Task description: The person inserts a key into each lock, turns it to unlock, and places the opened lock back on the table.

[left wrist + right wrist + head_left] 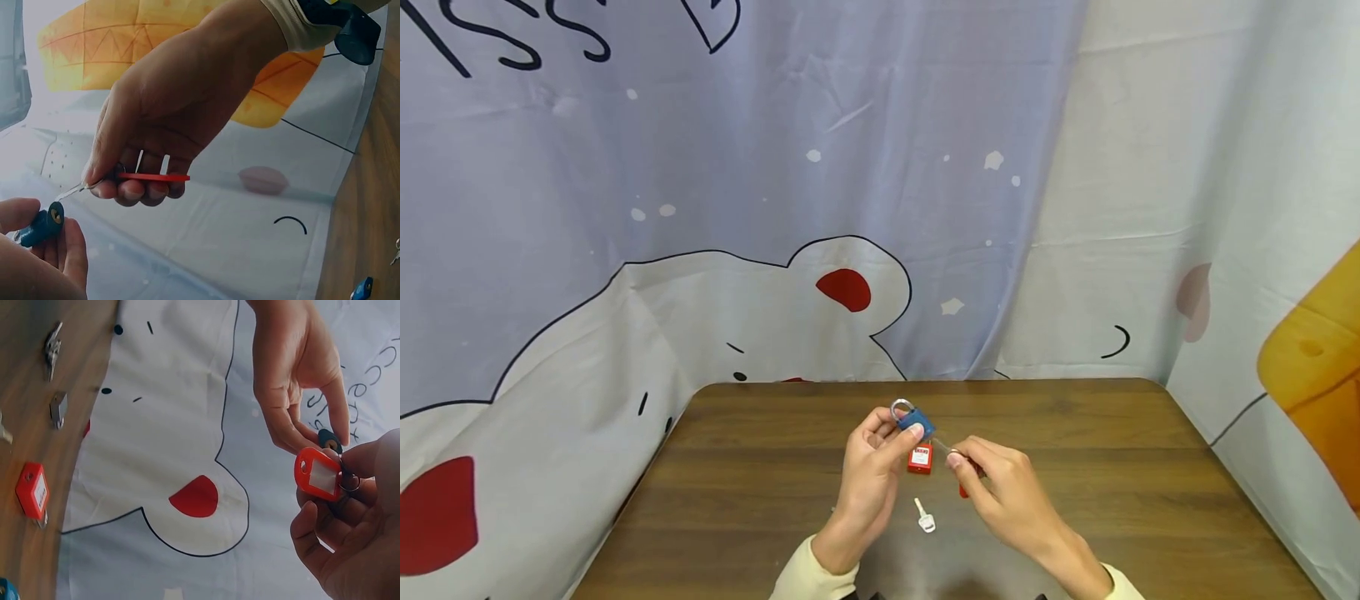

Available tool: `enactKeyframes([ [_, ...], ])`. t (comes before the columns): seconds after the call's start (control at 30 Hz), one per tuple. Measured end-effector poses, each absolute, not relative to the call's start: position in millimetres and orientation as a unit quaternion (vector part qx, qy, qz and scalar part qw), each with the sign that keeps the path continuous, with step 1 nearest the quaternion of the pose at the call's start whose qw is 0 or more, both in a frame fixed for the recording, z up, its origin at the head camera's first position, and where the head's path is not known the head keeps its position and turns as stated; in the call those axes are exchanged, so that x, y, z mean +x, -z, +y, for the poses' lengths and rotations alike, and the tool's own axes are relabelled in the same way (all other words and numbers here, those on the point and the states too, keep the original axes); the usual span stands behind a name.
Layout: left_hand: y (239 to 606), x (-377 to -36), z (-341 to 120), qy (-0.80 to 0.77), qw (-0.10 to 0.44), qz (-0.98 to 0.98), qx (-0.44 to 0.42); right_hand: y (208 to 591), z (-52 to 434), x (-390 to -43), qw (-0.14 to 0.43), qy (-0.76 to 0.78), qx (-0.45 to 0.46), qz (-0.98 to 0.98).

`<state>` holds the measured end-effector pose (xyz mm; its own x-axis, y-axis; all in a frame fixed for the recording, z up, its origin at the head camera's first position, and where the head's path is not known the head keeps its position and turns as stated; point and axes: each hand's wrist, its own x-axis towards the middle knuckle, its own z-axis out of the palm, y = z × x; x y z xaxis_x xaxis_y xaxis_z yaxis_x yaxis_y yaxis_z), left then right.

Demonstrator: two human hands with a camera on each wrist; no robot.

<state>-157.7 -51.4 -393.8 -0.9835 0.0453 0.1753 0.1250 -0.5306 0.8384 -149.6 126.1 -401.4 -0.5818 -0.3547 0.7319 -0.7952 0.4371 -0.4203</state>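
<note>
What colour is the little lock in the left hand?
Blue: the padlock shows best in the head view.

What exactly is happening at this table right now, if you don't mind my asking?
A person holds a small blue padlock in the left hand above the brown wooden table. The right hand pinches a metal key with a red plastic tag, its tip close to the keyhole. A red padlock and a white-headed key lie on the table.

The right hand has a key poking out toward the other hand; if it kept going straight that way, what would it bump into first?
Most likely the blue padlock held in the left hand. The right hand pinches a key with a red tag, its tip aimed at the padlock's keyhole; depth is hard to judge.
</note>
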Motion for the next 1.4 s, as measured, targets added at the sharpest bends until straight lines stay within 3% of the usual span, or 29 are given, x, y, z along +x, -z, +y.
enactKeyframes([
  [0.27, 396, -152, -53, 0.879, -0.001, -0.47, -0.078, 408, 118, -149, 0.296, -0.415, 0.371, -0.776],
  [1.4, 403, -142, -39, 0.875, 0.004, -0.47, -0.119, 406, 113, -142, 0.289, -0.442, 0.359, -0.769],
])
